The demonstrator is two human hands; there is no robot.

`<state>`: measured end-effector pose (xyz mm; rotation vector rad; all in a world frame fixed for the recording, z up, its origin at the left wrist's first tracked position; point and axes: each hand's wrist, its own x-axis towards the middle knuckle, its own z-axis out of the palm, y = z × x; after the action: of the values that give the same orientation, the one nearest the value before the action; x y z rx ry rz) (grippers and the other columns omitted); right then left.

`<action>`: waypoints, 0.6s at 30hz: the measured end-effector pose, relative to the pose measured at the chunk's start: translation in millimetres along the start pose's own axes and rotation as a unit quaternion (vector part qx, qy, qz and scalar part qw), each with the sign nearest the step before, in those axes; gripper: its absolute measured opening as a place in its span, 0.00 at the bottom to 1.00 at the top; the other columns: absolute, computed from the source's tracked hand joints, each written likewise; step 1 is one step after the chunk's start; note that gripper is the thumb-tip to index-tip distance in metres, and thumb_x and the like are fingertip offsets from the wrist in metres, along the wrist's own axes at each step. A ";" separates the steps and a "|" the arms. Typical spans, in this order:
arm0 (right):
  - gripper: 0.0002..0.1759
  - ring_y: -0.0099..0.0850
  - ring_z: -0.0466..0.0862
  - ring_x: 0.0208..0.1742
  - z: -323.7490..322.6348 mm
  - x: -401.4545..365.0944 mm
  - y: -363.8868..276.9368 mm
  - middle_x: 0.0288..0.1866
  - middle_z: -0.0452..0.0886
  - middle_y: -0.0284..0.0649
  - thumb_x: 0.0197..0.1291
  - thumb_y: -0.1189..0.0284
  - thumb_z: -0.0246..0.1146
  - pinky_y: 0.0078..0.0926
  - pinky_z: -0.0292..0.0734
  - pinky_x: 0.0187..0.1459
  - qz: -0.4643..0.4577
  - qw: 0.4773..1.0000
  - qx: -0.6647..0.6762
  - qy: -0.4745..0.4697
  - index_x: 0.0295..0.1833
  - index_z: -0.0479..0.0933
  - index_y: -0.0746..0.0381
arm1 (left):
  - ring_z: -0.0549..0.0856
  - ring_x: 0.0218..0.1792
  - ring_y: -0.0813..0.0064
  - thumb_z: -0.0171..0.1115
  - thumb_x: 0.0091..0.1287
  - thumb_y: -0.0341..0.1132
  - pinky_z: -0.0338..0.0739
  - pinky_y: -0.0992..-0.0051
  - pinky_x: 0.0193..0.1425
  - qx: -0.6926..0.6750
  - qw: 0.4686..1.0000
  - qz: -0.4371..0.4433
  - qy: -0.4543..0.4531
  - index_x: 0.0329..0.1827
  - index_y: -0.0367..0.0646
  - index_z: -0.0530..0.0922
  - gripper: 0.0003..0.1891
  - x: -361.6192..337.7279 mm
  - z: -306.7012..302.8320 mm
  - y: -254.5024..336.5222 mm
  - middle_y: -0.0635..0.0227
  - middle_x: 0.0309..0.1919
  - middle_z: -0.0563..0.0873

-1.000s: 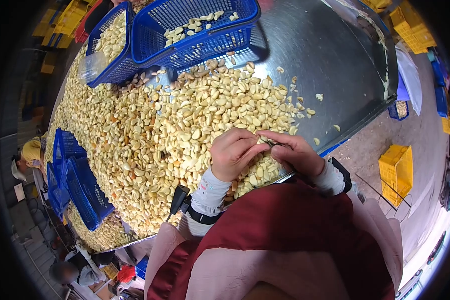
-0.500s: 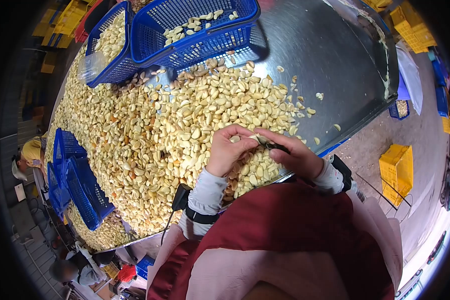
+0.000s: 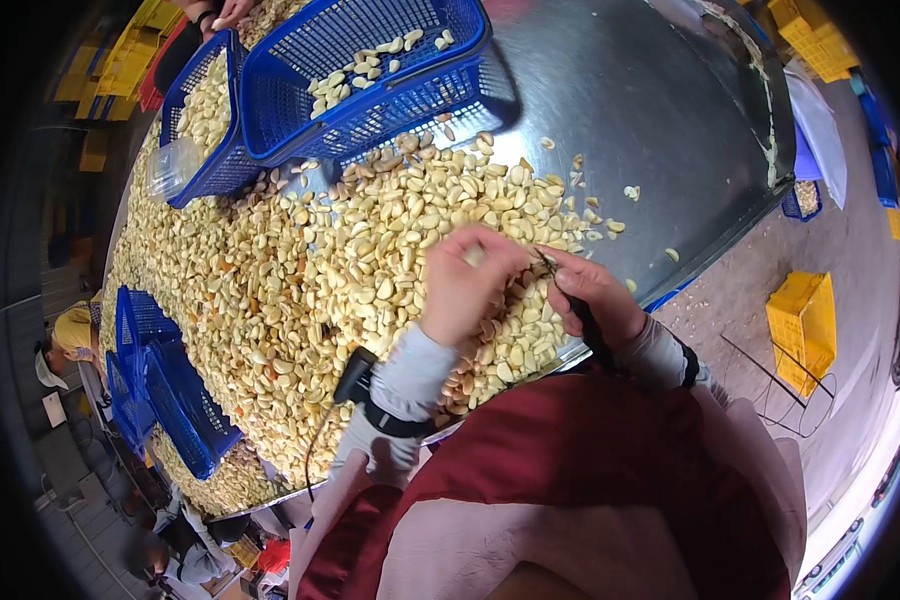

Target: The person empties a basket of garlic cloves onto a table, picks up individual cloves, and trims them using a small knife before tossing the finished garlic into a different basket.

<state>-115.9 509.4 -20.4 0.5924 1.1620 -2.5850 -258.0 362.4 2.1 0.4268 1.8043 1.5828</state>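
Note:
A wide heap of pale, cream-coloured kernels (image 3: 410, 270) covers the metal table beneath my hands. My left hand (image 3: 465, 290) is blurred over the heap, with its fingers curled. A pale spot shows between its thumb and fingers, but I cannot make out whether it is a held kernel or the heap behind. Close on its right, my right hand (image 3: 600, 295) is closed around a small dark-handled knife (image 3: 588, 325). The knife's thin tip points up towards the left fingers, and its handle hangs below the palm.
Two blue baskets (image 3: 365, 115) with kernels stand at the table's far side, beside a clear plastic tub (image 3: 173, 167). More blue baskets (image 3: 175, 400) lie at the left. Bare metal table (image 3: 630, 120) spans the upper right. Off the table stands a yellow crate (image 3: 802, 330). Other people work nearby.
My left hand has turned and come apart from the knife tip. The right hand has tilted, bringing the dark handle into view. Another person's hands appear at the top left.

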 end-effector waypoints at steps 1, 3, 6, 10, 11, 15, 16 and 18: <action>0.31 0.15 0.67 0.18 -3.0 0.3 -1.3 0.27 0.72 0.29 0.69 0.62 0.53 0.12 0.66 0.22 -0.015 1.000 0.012 0.012 0.74 0.59 0.61 | 0.80 0.35 0.79 0.68 0.59 0.28 0.73 0.79 0.42 0.068 0.988 0.094 0.105 0.31 0.39 0.81 0.04 22.6 -13.4 17.2 0.72 0.29 0.84; 0.29 0.15 0.68 0.18 -6.1 -0.3 -6.2 0.27 0.72 0.30 0.71 0.63 0.51 0.12 0.66 0.22 -0.035 0.999 0.011 0.036 0.74 0.58 0.61 | 0.79 0.32 0.78 0.68 0.60 0.29 0.72 0.75 0.37 0.159 0.859 0.362 0.326 0.29 0.38 0.78 0.07 88.5 -60.1 59.5 0.69 0.27 0.82; 0.29 0.15 0.68 0.17 -4.5 0.0 -15.9 0.27 0.71 0.30 0.71 0.63 0.50 0.12 0.66 0.22 -0.057 0.997 -0.004 0.044 0.74 0.58 0.61 | 0.83 0.31 0.72 0.64 0.66 0.39 0.78 0.75 0.41 0.352 0.762 0.360 0.408 0.40 0.38 0.80 0.12 173.0 -122.1 85.5 0.64 0.26 0.84; 0.28 0.16 0.68 0.17 -0.2 1.6 -22.6 0.27 0.71 0.30 0.71 0.64 0.49 0.13 0.67 0.22 -0.071 0.996 -0.018 0.058 0.74 0.58 0.60 | 0.73 0.60 0.60 0.60 0.64 0.58 0.57 0.38 0.59 0.613 0.662 0.297 0.315 0.49 0.58 0.84 0.20 186.5 -113.6 61.9 0.65 0.56 0.78; 0.28 0.16 0.68 0.17 -1.6 3.0 -22.1 0.27 0.71 0.30 0.71 0.64 0.49 0.13 0.67 0.22 -0.072 0.996 -0.014 0.060 0.74 0.58 0.60 | 0.77 0.51 0.61 0.67 0.59 0.50 0.66 0.48 0.54 0.596 0.644 0.369 0.306 0.43 0.55 0.85 0.14 161.6 -92.1 70.3 0.68 0.46 0.81; 0.29 0.17 0.66 0.18 -8.1 7.3 -17.4 0.27 0.71 0.30 0.71 0.65 0.49 0.14 0.66 0.22 -0.055 0.996 -0.011 0.064 0.75 0.57 0.59 | 0.79 0.35 0.64 0.72 0.44 0.32 0.76 0.69 0.43 0.554 0.760 0.312 -0.134 0.24 0.46 0.82 0.06 63.3 -16.6 -2.4 0.66 0.27 0.81; 0.29 0.16 0.66 0.18 -8.5 7.7 -15.7 0.27 0.71 0.30 0.71 0.65 0.50 0.14 0.66 0.22 -0.046 0.996 -0.026 0.065 0.75 0.56 0.58 | 0.80 0.36 0.64 0.71 0.45 0.31 0.77 0.67 0.43 0.581 0.743 0.300 -0.143 0.27 0.46 0.83 0.07 46.9 -6.6 -24.1 0.66 0.27 0.81; 0.30 0.16 0.66 0.18 -2.5 10.2 -13.2 0.26 0.71 0.30 0.70 0.65 0.50 0.14 0.65 0.22 -0.043 0.994 -0.044 0.089 0.76 0.56 0.57 | 0.81 0.34 0.62 0.71 0.48 0.31 0.78 0.67 0.40 0.576 0.759 0.277 -0.122 0.32 0.41 0.84 0.09 30.1 -4.2 -29.3 0.65 0.29 0.82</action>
<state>-129.3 519.3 -17.9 0.7826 1.3769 -2.5792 -276.5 372.9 -34.4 1.7610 2.3620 0.4118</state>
